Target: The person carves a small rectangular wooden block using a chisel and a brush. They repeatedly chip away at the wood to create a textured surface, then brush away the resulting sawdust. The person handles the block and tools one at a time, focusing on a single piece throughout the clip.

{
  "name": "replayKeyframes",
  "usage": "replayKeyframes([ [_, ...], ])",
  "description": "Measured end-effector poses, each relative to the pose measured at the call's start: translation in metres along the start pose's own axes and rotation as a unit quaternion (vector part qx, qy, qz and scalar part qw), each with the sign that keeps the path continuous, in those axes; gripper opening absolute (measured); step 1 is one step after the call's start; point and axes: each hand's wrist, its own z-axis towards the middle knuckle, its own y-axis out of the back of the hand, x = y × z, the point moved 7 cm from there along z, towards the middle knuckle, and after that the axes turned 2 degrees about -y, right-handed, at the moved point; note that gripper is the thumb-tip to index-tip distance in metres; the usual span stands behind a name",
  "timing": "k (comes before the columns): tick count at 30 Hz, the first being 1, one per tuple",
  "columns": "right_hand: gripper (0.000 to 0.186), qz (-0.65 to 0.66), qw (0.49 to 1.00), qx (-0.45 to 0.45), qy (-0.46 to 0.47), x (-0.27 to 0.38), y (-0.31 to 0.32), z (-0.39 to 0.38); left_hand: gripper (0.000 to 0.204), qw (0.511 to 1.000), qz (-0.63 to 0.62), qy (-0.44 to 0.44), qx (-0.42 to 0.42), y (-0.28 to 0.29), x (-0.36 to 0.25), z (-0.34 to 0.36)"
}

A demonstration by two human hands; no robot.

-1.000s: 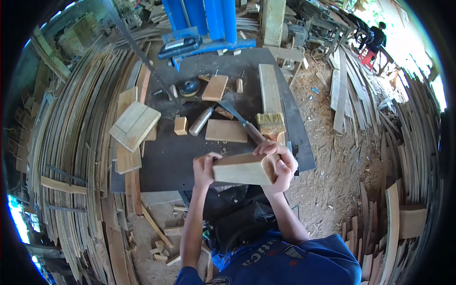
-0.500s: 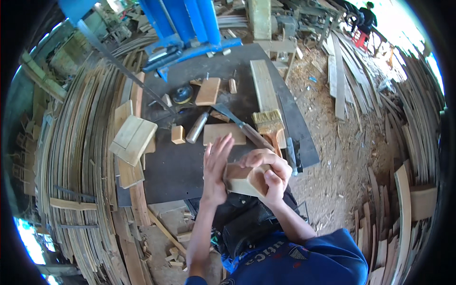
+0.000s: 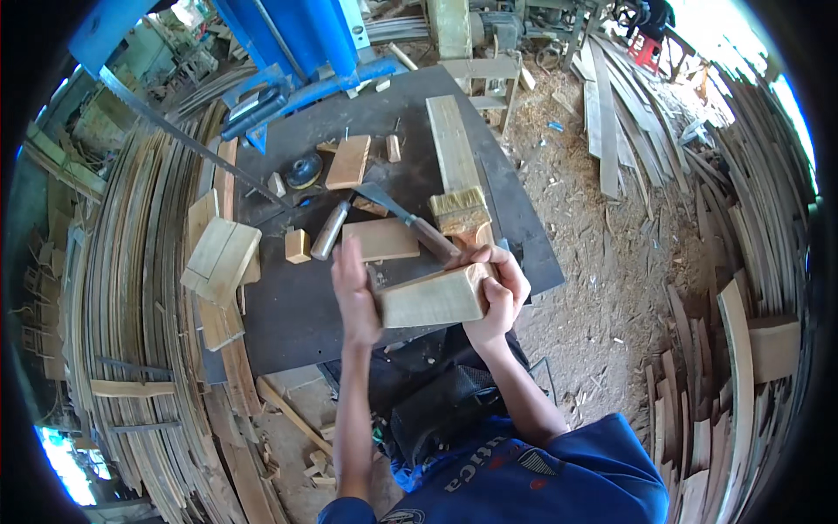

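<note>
A pale wooden block [image 3: 429, 302] is held just above the near side of the dark table. My right hand [image 3: 499, 297] is wrapped around its right end, thumb on the end face. Against the left end rests the palm of my left hand [image 3: 356, 301], fingers stretched upward and open; whether a thin thing lies between palm and wood cannot be seen. Just beyond the block lie a wide paintbrush [image 3: 460, 214], a curved-blade knife [image 3: 432, 237] with a wooden handle, a flat board [image 3: 381, 239], a wooden-handled tool [image 3: 332, 230] and a small wooden cube [image 3: 298, 246].
The dark table [image 3: 297, 314] also carries a round black disc [image 3: 304, 170] and another board [image 3: 348, 162]. A blue machine [image 3: 297, 39] stands at its far edge, with a long metal blade [image 3: 188, 140] slanting down. Stacked planks [image 3: 131, 262] line the left; more lumber [image 3: 742, 349] lies right.
The block has been tilted so a long pale side now faces me. Both hands have stayed at its ends; my view has shifted slightly, moving the table leftward.
</note>
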Motion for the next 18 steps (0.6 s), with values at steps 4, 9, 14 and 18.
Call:
replayKeyframes([
  [4,0.026,-0.050,0.989,0.093,0.104,0.011,-0.019,-0.009,0.074,0.996,-0.030,0.084,-0.009,0.005,-0.023,-0.001],
  [9,0.028,-0.059,0.990,0.081,0.097,0.011,-0.019,-0.016,0.061,0.995,0.088,0.025,-0.043,0.005,-0.023,-0.004],
  [14,0.028,-0.050,0.987,0.091,0.123,0.009,-0.028,-0.016,0.078,0.974,-0.215,-0.004,-0.077,0.010,-0.056,-0.001],
  [18,0.031,-0.119,0.991,0.039,0.046,0.007,-0.010,-0.008,0.075,0.997,-0.016,0.074,0.008,-0.001,-0.036,0.001],
])
